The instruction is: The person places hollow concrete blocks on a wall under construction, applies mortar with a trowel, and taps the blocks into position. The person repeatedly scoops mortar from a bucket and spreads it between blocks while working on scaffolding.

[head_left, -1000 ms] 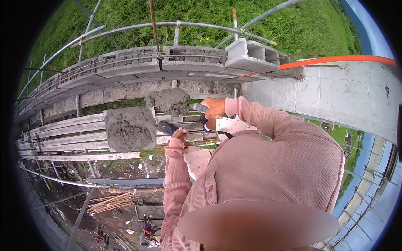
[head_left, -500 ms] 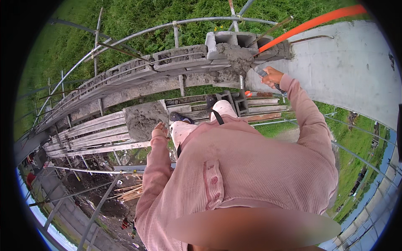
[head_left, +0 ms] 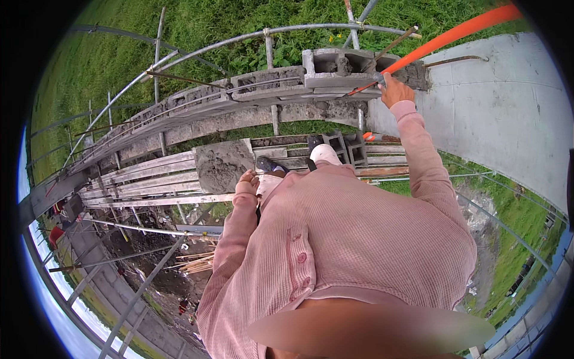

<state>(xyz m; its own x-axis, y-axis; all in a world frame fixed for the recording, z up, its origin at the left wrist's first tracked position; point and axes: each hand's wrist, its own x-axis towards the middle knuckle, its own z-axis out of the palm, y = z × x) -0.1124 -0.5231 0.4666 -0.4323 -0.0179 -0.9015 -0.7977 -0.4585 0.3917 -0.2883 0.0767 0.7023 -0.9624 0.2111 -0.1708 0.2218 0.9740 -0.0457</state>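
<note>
My right hand (head_left: 396, 91) is closed round the grey handle of a trowel (head_left: 380, 78) at the right end of the block wall. The trowel's blade is hard to make out. Beside it stands a hollow concrete block (head_left: 335, 79) on the top course, with some mortar (head_left: 344, 64) in its cavity. An orange strap (head_left: 442, 37) runs down to the wall past my right hand. My left hand (head_left: 246, 182) hangs low with fingers loosely curled and apart, nothing visible in it. It is nearest to the mortar board (head_left: 250, 147), which carries a spread of wet grey mortar (head_left: 222, 167).
I stand on scaffold planks (head_left: 143, 179), with more hollow blocks (head_left: 347, 148) by my feet. Scaffold pipes (head_left: 209, 36) cross behind the wall, and a rebar rod (head_left: 391, 48) sticks up from the blocks. A smooth concrete surface (head_left: 502, 102) rises at the right.
My right hand has moved up and farther over the wall with the trowel. The mortar heap on the block's near side is gone. My left hand stays low by the mortar board.
</note>
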